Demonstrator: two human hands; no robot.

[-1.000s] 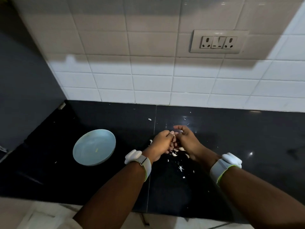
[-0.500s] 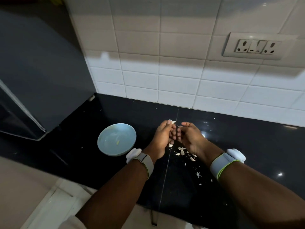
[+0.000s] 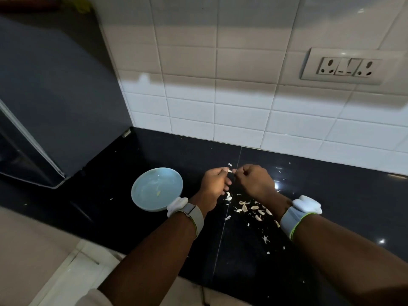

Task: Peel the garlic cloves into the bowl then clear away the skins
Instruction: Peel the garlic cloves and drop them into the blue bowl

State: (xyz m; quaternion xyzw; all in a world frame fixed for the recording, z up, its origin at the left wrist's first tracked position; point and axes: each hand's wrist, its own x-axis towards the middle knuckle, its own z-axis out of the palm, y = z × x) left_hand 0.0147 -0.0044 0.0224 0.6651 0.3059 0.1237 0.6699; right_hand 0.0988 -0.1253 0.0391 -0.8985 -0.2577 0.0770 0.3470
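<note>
Bowl (image 3: 157, 189) on the black bench (image 3: 132, 217), left of both hands, a small pale bit inside (too small to tell what). Left hand (image 3: 215, 184) raised over the bench, fingers (image 3: 221, 171) curled, tips pinching a pale clove (image 3: 229, 170). Right hand (image 3: 255, 181) just beside it, fingers curled tight toward the same clove; contact with it I cannot tell. Skins (image 3: 251, 208) scattered on the bench below and right of the hands. Band on each wrist.

One bowl (image 3: 157, 188), two hands (image 3: 215, 183)
</note>
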